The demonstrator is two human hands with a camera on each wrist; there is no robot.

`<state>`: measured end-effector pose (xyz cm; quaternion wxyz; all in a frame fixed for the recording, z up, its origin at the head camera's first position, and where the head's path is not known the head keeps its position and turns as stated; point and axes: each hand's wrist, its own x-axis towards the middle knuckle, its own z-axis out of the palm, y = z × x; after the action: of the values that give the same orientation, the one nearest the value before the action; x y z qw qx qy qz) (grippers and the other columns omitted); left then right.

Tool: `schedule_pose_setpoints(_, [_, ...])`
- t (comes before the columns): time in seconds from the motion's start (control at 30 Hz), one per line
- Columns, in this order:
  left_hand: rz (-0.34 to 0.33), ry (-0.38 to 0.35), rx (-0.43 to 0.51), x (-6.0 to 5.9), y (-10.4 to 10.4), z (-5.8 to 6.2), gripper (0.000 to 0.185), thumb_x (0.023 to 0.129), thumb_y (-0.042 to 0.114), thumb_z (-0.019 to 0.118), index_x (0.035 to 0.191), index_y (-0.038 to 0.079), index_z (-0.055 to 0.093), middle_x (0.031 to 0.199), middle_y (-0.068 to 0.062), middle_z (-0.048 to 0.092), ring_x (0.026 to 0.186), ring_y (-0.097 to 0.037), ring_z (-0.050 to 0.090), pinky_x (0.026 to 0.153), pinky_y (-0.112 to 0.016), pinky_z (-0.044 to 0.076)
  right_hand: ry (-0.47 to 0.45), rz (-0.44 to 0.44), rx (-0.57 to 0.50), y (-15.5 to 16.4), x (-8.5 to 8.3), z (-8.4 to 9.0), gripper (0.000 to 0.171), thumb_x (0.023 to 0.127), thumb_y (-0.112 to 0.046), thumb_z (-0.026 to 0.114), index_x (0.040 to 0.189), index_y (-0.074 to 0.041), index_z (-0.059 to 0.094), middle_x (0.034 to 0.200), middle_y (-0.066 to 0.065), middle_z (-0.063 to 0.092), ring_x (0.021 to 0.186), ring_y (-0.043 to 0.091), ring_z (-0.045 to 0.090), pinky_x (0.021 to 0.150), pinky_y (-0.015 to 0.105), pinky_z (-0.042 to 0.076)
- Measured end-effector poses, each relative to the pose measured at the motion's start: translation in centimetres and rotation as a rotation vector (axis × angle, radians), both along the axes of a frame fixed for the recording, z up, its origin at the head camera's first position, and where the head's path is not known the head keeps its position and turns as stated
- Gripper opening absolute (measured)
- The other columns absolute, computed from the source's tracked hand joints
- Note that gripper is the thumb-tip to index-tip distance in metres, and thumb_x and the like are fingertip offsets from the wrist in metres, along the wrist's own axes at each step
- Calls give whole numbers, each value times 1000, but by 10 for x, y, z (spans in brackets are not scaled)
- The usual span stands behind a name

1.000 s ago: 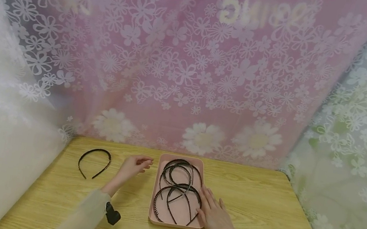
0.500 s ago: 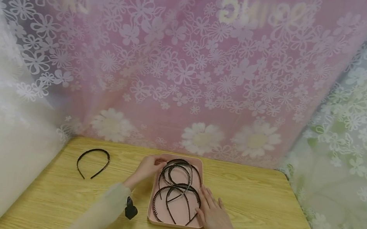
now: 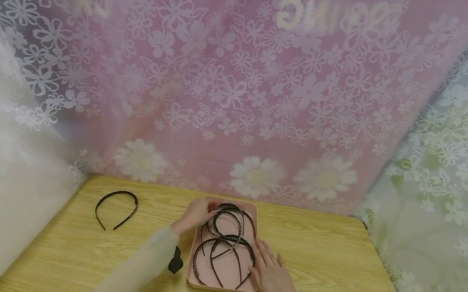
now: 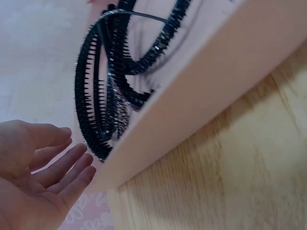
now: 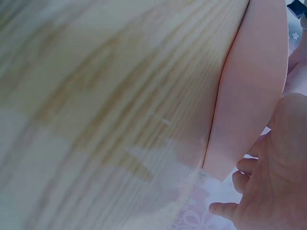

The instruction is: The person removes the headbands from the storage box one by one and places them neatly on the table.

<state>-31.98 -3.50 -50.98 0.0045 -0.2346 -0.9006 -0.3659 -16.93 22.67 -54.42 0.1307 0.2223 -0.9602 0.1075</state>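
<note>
A pink rectangular tray (image 3: 255, 214) holds several black toothed headbands (image 3: 226, 238), overlapping one another. My left hand (image 3: 195, 215) reaches over the tray's far left edge, its fingertips close to the headbands there. In the left wrist view, the left hand (image 4: 38, 172) has thumb and fingers loosely bent beside a glittery headband (image 4: 85, 91), with nothing visible between them. My right hand (image 3: 274, 276) rests on the tray's right edge, fingers extended. From the right wrist, the right hand (image 5: 273, 167) lies along the tray's outer wall (image 5: 249, 91).
One more black headband (image 3: 116, 209) lies on the wooden table (image 3: 327, 249) at the left, apart from the tray. A pink flowered curtain (image 3: 232, 91) hangs behind the table, with pale sheets at both sides.
My left hand has moved right, from beside the tray to over its far left edge and the headbands there. The right hand has stayed on the tray's right edge.
</note>
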Motion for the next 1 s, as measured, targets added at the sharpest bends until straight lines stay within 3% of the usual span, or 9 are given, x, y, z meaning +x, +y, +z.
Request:
schedule_pose_setpoints(0.13, [-9, -13, -73, 0, 0, -2, 37, 97, -1, 64, 134, -3, 62, 122, -23, 68, 106, -34, 68, 78, -42, 57, 36, 0, 17, 2, -3, -9, 60, 104, -29, 59, 154, -2, 40, 160, 16, 38, 143, 36, 41, 104, 68, 39])
schedule_pose_setpoints(0.27, [-19, 5, -125, 2, 0, -2, 33, 95, -3, 64, 129, -5, 64, 118, -21, 69, 83, -24, 68, 62, -31, 46, 57, 3, 4, 3, -5, -14, 61, 103, -31, 59, 154, -3, 41, 161, 13, 37, 145, 32, 39, 105, 67, 40])
schedule_pose_setpoints(0.37, [-42, 79, -137, -2, -2, -9, 26, 96, -1, 64, 122, -3, 69, 112, -18, 71, 65, -15, 60, 57, -28, 42, 64, 10, -3, 4, -6, -15, 62, 102, -31, 61, 155, -4, 41, 161, 13, 37, 145, 32, 39, 104, 68, 40])
schedule_pose_setpoints(0.47, [-40, 100, -126, -1, -2, -11, 21, 96, -3, 62, 115, -2, 71, 108, -18, 72, 66, -16, 63, 57, -28, 44, 65, 17, -8, 4, -5, -15, 63, 102, -30, 61, 155, -4, 41, 160, 14, 38, 145, 33, 39, 103, 69, 40])
schedule_pose_setpoints(0.67, [19, 24, -70, 4, 0, -6, 23, 96, -9, 59, 115, -3, 72, 110, -19, 72, 90, -29, 70, 61, -32, 49, 55, 3, 17, 2, -4, -12, 60, 103, -30, 59, 154, -2, 42, 160, 14, 38, 144, 33, 40, 104, 67, 41])
schedule_pose_setpoints(0.87, [40, 24, 5, 4, -2, 2, 24, 98, -5, 60, 117, 0, 72, 109, -17, 72, 93, -29, 69, 70, -36, 57, 23, 10, -17, 1, -1, -5, 60, 102, -27, 61, 153, 0, 42, 158, 18, 41, 142, 38, 42, 104, 70, 39])
schedule_pose_setpoints(1.0, [60, 34, 52, 3, -3, 8, 21, 98, -2, 63, 115, 1, 74, 105, -16, 73, 92, -28, 70, 69, -35, 58, 23, 6, -7, 1, 0, -4, 59, 103, -27, 59, 153, 0, 42, 158, 18, 40, 142, 38, 42, 104, 69, 39])
